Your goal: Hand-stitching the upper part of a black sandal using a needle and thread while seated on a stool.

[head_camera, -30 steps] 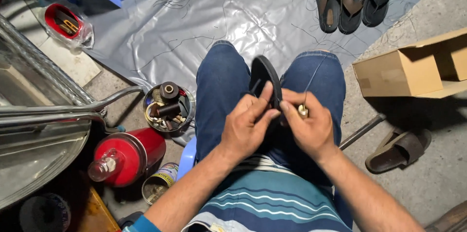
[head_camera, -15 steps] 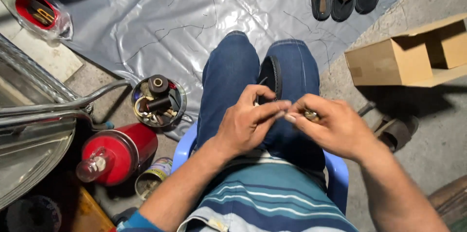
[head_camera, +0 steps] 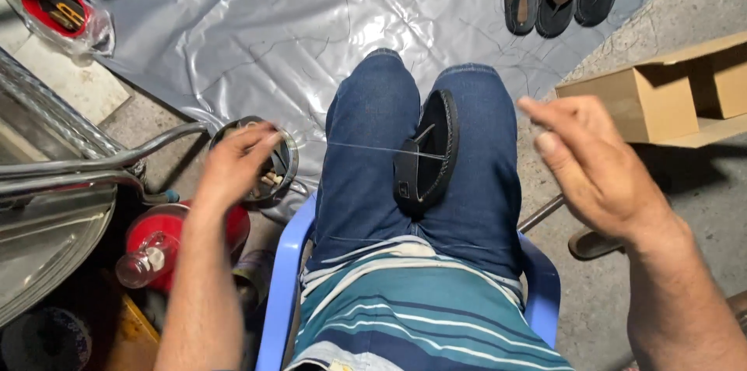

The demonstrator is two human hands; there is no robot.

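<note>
Fingers of the left hand (head_camera: 233,165) pinch one end of a thin thread (head_camera: 366,147), drawn out over a round tin (head_camera: 284,154) of small parts. Right hand (head_camera: 595,165), spread wide the other way with fingers loosely curled, is not clearly gripping anything. Between them, the thread runs taut to a black sandal (head_camera: 428,157) wedged between the knees. Open grey tarp (head_camera: 257,36) lies ahead; a cardboard box (head_camera: 646,98) sits just beyond the right fingers.
</note>
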